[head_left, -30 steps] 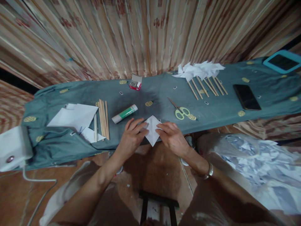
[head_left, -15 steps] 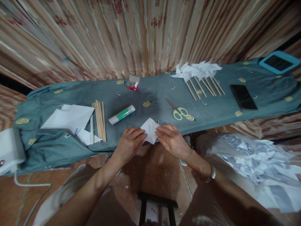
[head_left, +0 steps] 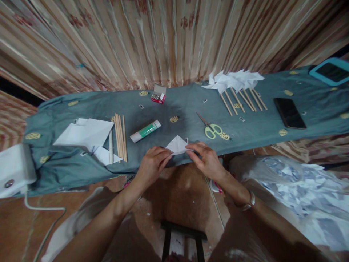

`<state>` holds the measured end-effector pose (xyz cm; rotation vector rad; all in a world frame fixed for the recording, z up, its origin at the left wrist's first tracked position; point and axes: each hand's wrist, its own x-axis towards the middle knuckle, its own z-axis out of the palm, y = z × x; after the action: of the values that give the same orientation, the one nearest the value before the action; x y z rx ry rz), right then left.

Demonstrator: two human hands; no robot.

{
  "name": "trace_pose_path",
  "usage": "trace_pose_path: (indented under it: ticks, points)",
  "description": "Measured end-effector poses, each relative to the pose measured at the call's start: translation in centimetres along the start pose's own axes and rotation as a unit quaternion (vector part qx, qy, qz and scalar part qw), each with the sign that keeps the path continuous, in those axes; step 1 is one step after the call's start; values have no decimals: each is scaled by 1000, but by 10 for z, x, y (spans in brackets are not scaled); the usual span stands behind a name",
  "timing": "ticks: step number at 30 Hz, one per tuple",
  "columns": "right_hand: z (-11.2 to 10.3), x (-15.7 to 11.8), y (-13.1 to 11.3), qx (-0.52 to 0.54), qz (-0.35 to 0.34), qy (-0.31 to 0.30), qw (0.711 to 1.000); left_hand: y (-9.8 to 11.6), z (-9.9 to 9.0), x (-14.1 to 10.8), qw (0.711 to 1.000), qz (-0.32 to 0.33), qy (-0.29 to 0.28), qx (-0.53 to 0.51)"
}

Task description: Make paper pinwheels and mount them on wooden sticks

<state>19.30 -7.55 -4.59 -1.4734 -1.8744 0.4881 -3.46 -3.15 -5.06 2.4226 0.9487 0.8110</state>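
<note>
A small white sheet of paper [head_left: 177, 144], folded into a triangle with its tip pointing away from me, is at the front edge of the cloth-covered table [head_left: 180, 103]. My left hand [head_left: 153, 163] pinches its left corner, and my right hand [head_left: 206, 160] pinches the right corner. A faint crease runs down from the tip. Beyond my left hand lies a green and white glue stick [head_left: 145, 131]. Scissors [head_left: 211, 128] with light green handles lie beyond my right hand, blades pointing away to the left.
Several wooden sticks [head_left: 120, 138] and white paper sheets [head_left: 85, 133] lie left. At the back are a red box of small metal pieces [head_left: 158, 97] and several paper pinwheels [head_left: 237, 80]. Farther right are a phone [head_left: 289, 112] and a blue-framed tablet [head_left: 331, 71]. A bag of paper scraps [head_left: 297, 193] stands right.
The paper was a diamond with its lower point towards me; now it is folded into a triangle. Both hands keep hold of its side corners. The view has shifted slightly.
</note>
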Motion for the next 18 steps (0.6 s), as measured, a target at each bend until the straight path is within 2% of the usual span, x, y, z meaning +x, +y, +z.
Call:
trace_pose_path:
  ticks: [13, 18]
  points:
    - [2, 1, -2, 19, 7, 3, 1000, 2, -2, 4, 1000, -7, -1, 22]
    - [2, 2, -1, 14, -3, -6, 1000, 0, 1, 6, 1000, -17, 17, 18]
